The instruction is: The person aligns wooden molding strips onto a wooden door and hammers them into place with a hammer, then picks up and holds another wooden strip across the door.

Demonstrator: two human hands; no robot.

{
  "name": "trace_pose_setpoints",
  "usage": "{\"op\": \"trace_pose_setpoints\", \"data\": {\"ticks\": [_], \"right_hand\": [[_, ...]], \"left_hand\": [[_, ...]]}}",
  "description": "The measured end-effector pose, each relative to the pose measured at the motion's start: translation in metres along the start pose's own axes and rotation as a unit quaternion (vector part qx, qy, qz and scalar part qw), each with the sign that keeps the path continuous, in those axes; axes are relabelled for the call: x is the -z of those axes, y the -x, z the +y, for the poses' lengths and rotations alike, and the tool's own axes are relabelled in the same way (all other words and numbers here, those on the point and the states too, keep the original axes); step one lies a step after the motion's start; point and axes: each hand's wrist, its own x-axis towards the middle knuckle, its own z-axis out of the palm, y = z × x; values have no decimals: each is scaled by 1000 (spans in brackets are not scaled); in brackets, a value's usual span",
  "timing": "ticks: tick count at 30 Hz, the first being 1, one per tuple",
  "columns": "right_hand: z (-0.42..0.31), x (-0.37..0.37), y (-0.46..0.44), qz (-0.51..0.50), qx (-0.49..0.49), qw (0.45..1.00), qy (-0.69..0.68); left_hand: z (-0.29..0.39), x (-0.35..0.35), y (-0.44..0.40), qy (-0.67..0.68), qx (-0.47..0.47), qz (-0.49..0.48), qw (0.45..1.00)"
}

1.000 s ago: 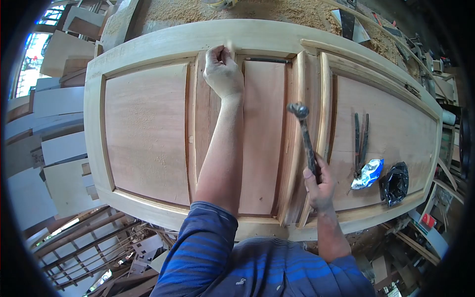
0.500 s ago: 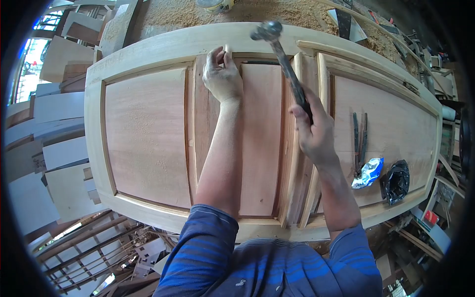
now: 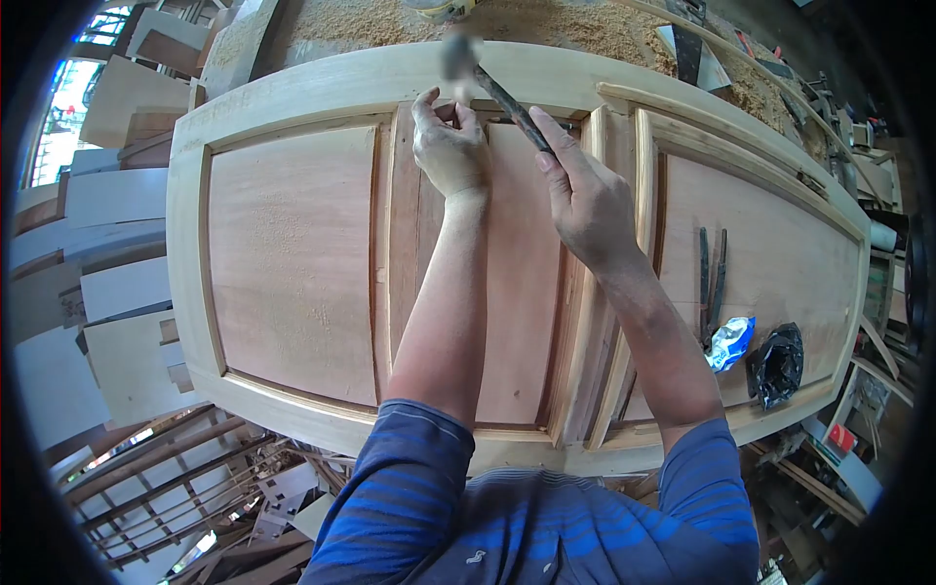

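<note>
My right hand (image 3: 595, 210) is wrapped round the dark handle of a hammer (image 3: 512, 105). The hammer's head, smeared by motion, is just above the fingertips of my left hand (image 3: 450, 146). That hand is closed in a pinch at the far rail of a wooden panel door (image 3: 322, 107); what it pinches is too small and blurred to make out. Beneath both arms lies the door's narrow middle panel (image 3: 524, 292), framed by pale and brown wooden strips.
On the right panel lie two dark thin rods (image 3: 717, 278), a blue and white packet (image 3: 731, 343) and a black plastic bag (image 3: 778, 366). Loose wooden strips (image 3: 751, 156) rest along that panel's far edge. Sawdust (image 3: 556, 24) covers the surface beyond. Boards (image 3: 122, 205) are stacked at left.
The hammer has swung down and left, from raised at the right to just above my left fingertips. My right hand has moved up and left with it. My left hand stays nearly in place.
</note>
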Motion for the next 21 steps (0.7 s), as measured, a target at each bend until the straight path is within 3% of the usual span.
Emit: {"op": "trace_pose_setpoints", "data": {"ticks": [8, 14, 17, 21], "right_hand": [[4, -4, 2, -72, -17, 994, 79], [2, 1, 2, 11, 45, 998, 31], [11, -6, 6, -53, 14, 996, 75], [5, -5, 2, -33, 23, 997, 66]], "left_hand": [[-7, -3, -2, -7, -34, 19, 999], [4, 1, -1, -26, -32, 26, 999], [-3, -1, -2, 0, -13, -3, 1000], [-4, 0, -2, -4, -15, -4, 1000]]}}
